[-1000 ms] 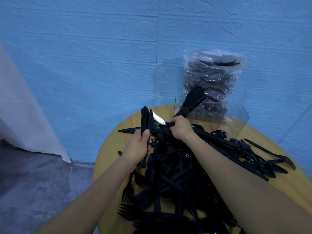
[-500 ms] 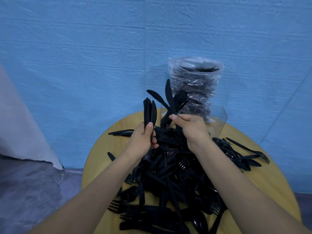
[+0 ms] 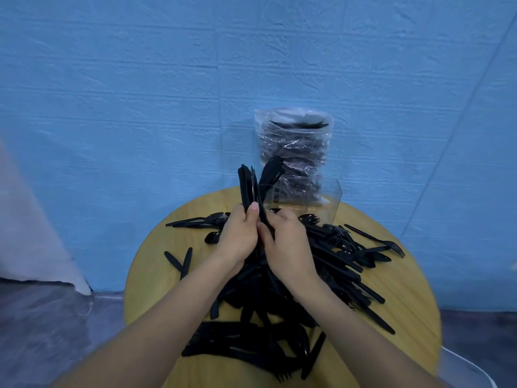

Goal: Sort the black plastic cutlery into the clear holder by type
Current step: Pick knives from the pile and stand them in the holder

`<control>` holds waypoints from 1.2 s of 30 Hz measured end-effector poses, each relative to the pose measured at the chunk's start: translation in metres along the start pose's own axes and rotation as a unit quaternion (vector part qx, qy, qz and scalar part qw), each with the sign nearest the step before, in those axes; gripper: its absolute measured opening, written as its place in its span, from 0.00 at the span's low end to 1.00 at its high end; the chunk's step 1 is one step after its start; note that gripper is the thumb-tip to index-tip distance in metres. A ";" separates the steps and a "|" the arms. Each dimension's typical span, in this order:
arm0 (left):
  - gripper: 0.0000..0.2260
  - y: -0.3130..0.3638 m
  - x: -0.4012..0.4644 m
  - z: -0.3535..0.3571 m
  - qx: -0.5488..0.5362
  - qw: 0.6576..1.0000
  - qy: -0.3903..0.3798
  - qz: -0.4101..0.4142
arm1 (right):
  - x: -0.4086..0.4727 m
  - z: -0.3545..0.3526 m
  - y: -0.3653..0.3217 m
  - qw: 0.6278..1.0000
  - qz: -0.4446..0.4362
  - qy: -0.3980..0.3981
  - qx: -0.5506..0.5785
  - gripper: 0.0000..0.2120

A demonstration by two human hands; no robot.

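round wooden table (image 3: 156,275), cutlery pile (image 3: 321,270) on it, left hand (image 3: 237,239) and right hand (image 3: 288,242) both gripping upright knife bundle (image 3: 247,189) just before clear holder (image 3: 330,203).

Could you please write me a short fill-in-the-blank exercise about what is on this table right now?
1. The left hand grips an upright bundle of black ____ cutlery.
2. The loose cutlery pile lies on a round ____ table.
3. The clear holder stands in front of a plastic ____ full of cutlery.
4. The wall behind the table is ____.

Missing words: plastic; wooden; bag; blue
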State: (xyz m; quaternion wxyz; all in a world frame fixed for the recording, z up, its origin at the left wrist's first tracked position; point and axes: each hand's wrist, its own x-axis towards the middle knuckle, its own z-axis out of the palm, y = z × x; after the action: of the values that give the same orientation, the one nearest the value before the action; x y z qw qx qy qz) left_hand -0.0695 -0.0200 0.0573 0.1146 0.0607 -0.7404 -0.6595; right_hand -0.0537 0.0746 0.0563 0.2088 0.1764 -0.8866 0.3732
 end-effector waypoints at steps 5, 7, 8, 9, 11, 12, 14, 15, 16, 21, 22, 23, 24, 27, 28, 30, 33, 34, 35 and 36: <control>0.12 0.005 -0.005 0.001 -0.020 0.999 -0.023 -0.019 | -0.006 -0.011 -0.001 0.995 -0.043 -0.083 -0.028 0.16; 0.12 0.007 -0.006 0.001 -0.047 0.998 -0.025 -0.034 | -0.007 -0.014 0.000 0.993 -0.057 -0.098 -0.043 0.18; 0.12 0.008 -0.006 0.001 -0.057 0.997 -0.028 -0.039 | -0.007 -0.015 0.000 0.991 -0.062 -0.103 -0.049 0.18; 0.13 0.008 -0.005 0.001 -0.063 0.997 -0.032 -0.044 | -0.007 -0.016 0.001 0.991 -0.066 -0.109 -0.049 0.19; 0.13 0.008 -0.004 -0.001 -0.064 0.996 -0.035 -0.044 | -0.006 -0.018 0.001 0.990 -0.066 -0.121 -0.020 0.18; 0.14 0.008 -0.004 -0.002 -0.064 0.996 -0.035 -0.043 | -0.005 -0.019 0.001 0.991 -0.062 -0.121 0.010 0.16; 0.14 0.007 -0.005 -0.003 -0.087 0.995 -0.038 -0.041 | -0.003 -0.021 0.003 0.993 -0.035 -0.086 0.075 0.11; 0.13 0.008 -0.005 -0.004 -0.110 0.992 -0.035 -0.046 | -0.002 -0.022 0.004 0.993 -0.004 -0.058 0.106 0.12; 0.12 0.008 -0.006 -0.005 -0.131 0.990 -0.029 -0.051 | -0.001 -0.022 0.005 0.987 0.045 -0.028 0.152 0.13; 0.11 0.007 -0.007 -0.005 -0.170 0.984 -0.001 -0.061 | 0.004 -0.032 0.006 0.847 0.289 0.059 0.443 0.12; 0.11 0.008 -0.007 -0.004 -0.175 0.983 -0.001 -0.060 | 0.002 -0.032 0.005 0.839 0.295 0.049 0.455 0.12; 0.11 0.008 -0.008 -0.003 -0.175 0.983 -0.002 -0.057 | 0.000 -0.031 0.003 0.837 0.293 0.030 0.462 0.13; 0.12 0.009 -0.008 -0.002 -0.168 0.984 -0.002 -0.052 | -0.003 -0.030 -0.001 0.838 0.287 0.005 0.463 0.14; 0.15 0.010 -0.008 0.001 -0.123 0.992 0.001 -0.028 | -0.013 -0.025 -0.007 0.856 0.264 -0.061 0.441 0.15; 0.15 0.010 -0.009 0.001 -0.117 0.993 -0.001 -0.027 | -0.014 -0.023 -0.007 0.860 0.257 -0.068 0.435 0.15; 0.14 0.012 -0.010 0.001 -0.126 0.992 -0.004 -0.029 | -0.014 -0.022 -0.005 0.865 0.249 -0.065 0.430 0.14; 0.15 0.015 -0.013 0.001 -0.166 0.985 -0.010 -0.036 | -0.015 -0.021 0.001 0.868 0.243 -0.048 0.431 0.13; 0.15 0.015 -0.013 0.001 -0.174 0.984 -0.010 -0.038 | -0.015 -0.021 0.003 0.872 0.237 -0.049 0.426 0.12; 0.14 0.015 -0.012 0.001 -0.175 0.984 -0.008 -0.040 | -0.016 -0.021 0.003 0.875 0.230 -0.055 0.421 0.12; 0.14 0.015 -0.011 0.001 -0.173 0.984 -0.006 -0.042 | -0.018 -0.021 0.002 0.876 0.224 -0.062 0.423 0.12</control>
State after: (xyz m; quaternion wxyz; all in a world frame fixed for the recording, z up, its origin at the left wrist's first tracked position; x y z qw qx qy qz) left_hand -0.0580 -0.0143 0.0714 0.0907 0.0669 -0.6126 -0.7823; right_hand -0.0343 0.0940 0.0596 -0.0301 0.0678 -0.6715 0.7373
